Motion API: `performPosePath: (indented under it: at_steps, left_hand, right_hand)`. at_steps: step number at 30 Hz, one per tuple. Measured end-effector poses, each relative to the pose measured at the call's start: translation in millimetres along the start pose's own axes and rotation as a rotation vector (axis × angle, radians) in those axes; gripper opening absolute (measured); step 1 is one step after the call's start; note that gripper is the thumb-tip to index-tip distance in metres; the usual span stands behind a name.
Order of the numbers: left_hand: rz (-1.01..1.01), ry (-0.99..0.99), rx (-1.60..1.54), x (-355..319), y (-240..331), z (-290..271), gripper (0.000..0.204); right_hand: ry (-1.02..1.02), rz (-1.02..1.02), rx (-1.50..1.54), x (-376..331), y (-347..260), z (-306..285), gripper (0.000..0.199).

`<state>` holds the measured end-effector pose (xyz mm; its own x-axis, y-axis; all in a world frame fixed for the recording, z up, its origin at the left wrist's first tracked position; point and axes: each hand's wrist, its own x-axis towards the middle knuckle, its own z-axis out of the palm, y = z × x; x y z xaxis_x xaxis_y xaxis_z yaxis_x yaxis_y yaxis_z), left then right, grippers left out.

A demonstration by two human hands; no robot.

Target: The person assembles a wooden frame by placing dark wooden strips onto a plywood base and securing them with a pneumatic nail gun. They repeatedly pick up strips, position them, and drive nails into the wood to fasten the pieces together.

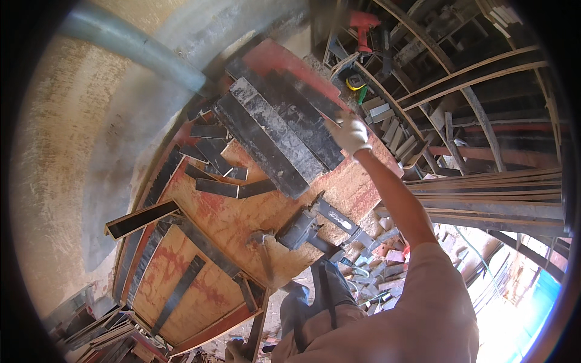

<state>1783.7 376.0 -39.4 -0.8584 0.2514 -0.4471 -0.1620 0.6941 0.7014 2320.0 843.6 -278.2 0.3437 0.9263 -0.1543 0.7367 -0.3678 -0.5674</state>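
My right hand (350, 134), in a whitish glove, reaches across the worktable to the near end of a narrow dark wooden board (318, 100). Its fingers are at the board's end, partly hidden. That board lies along the right side of a stack of dark boards (290, 115), one of them smeared grey. At the lower edge my left hand (237, 351), partly cut off, is closed around a dark wooden strip (259, 323). Between me and the stack lies a nail gun (302, 228) on the reddish tabletop, with a hammer (264, 257) to its left.
Short dark wood pieces (212, 154) lie left of the stack. A wooden frame panel (200, 284) with dark strips takes up the near left. At right are a rack (478, 121), a red power tool (364, 29), a yellow tape measure (353, 85) and scattered offcuts (387, 266).
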Motion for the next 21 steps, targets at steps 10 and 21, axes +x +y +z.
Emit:
performPosePath:
  at_steps: [10,21]
  left_hand:
    - [-0.167,-0.229,0.423,-25.5,59.9,13.8,0.052]
    - [0.134,-0.109,0.259,-33.3,38.8,36.4,0.056]
  right_hand:
    - [-0.251,0.023,-0.118,-38.5,-32.0,23.2,0.059]
    - [0.014,0.139,0.207,-30.5,-33.2,-40.9,0.045]
